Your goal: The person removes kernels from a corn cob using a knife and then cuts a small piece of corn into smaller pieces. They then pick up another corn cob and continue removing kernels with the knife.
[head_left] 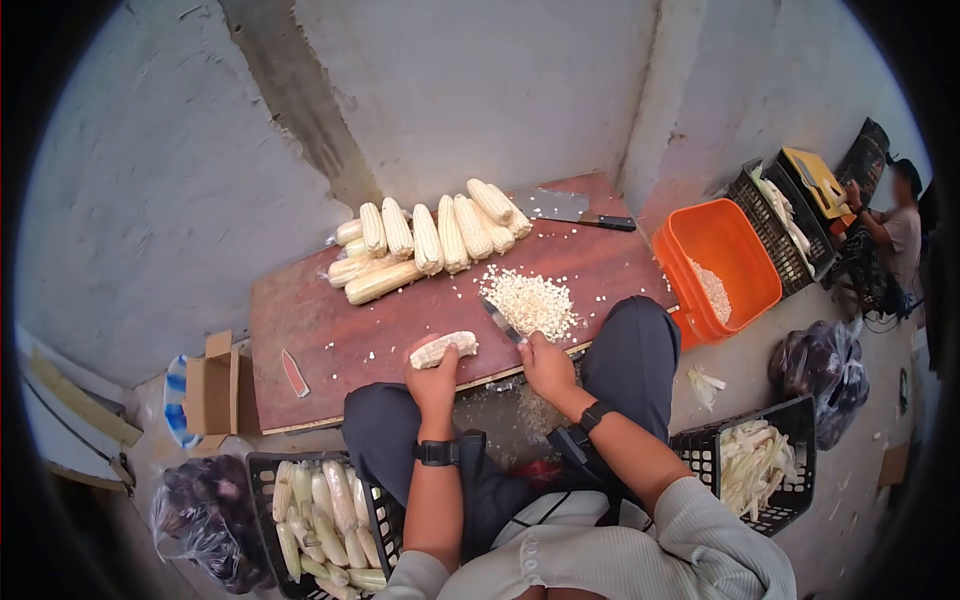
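An ear of corn (440, 349), pale and partly stripped of kernels, lies sideways in my left hand (431, 378), whose fingers wrap around it. My right hand (547, 366) grips a small knife (500, 320) by its handle, the blade tilted up and left. Just beyond the blade, a heap of loose white kernels (537, 302) is spread over the reddish board (420, 320). Several whole husked ears (427, 238) lie grouped at the board's far side, some stacked on others.
A cleaver (575, 210) rests at the back right of the board, a red knife sheath (295, 373) at the left. An orange bucket (725, 255) holds kernels. Crates of corn (262, 490) and husks (803, 425) flank my legs. Another person (900, 235) sits far right.
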